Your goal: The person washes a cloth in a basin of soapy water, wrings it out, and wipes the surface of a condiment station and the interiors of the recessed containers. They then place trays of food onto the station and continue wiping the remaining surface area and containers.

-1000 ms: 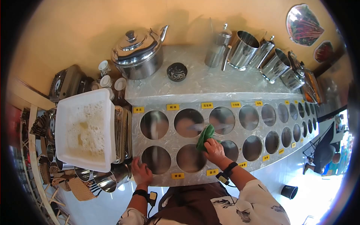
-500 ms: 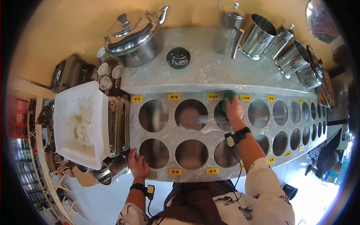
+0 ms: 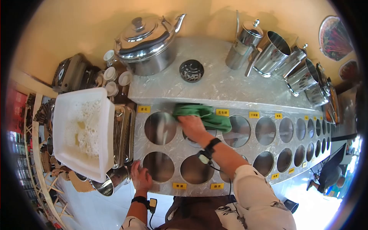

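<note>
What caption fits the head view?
Right hand presses a green cloth on the steel counter; left hand rests at its front edge.

Green cloth [image 3: 203, 116], glossy steel counter [image 3: 230, 143]

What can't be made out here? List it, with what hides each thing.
Head view only:
- Yellow labels: print too small to read.
- The well under the right hand: covered by hand and green cloth.
- White tub: foam hides its contents.
- Left hand: palm hidden against the counter edge.
</note>
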A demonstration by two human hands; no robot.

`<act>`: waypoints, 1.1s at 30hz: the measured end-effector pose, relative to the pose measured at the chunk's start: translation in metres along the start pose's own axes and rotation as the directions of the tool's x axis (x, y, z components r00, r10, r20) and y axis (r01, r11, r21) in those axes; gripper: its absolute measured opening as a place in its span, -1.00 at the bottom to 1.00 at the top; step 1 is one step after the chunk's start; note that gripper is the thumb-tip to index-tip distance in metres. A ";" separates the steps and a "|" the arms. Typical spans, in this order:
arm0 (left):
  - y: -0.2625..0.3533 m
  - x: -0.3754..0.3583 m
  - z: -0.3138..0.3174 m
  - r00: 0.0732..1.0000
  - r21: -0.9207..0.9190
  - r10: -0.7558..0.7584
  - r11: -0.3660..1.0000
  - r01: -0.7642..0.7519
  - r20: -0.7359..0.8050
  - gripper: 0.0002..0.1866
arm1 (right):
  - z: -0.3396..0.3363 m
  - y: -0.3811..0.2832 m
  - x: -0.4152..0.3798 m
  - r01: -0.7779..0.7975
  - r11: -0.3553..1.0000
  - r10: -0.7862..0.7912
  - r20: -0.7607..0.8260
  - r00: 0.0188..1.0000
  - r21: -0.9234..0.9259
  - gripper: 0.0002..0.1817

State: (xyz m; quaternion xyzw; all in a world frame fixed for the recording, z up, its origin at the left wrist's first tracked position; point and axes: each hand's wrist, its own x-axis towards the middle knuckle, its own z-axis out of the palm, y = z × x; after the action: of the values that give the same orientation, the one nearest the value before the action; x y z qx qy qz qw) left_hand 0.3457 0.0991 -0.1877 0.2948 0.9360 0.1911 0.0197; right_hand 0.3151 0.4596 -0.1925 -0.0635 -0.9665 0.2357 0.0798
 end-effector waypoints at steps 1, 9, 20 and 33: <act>-0.001 -0.001 0.000 1.000 -0.006 0.016 1.000 -0.016 0.006 -0.80 | 0.010 -0.004 0.002 0.096 0.992 -0.103 -0.086 0.991 -0.082 -0.65; 0.007 0.001 -0.003 0.999 0.067 -0.016 0.998 0.012 0.051 -0.80 | -0.029 0.032 -0.013 0.097 0.993 -0.092 0.068 0.993 -0.069 -0.59; 0.011 0.002 -0.004 0.998 0.103 0.012 0.995 -0.019 0.067 -0.78 | -0.099 0.122 -0.095 -0.501 0.829 0.512 -0.021 0.859 -0.250 -0.75; 0.009 -0.001 -0.001 0.997 0.070 0.062 0.995 -0.064 0.036 -0.78 | -0.116 0.133 -0.180 -0.537 0.787 0.475 -0.258 0.841 -0.304 -0.70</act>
State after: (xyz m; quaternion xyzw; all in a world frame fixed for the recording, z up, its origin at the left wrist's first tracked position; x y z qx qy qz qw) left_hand 0.3515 0.1052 -0.1833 0.3279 0.9320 0.1531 0.0190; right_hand 0.5241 0.5993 -0.1747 -0.3541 -0.9298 0.0589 0.0814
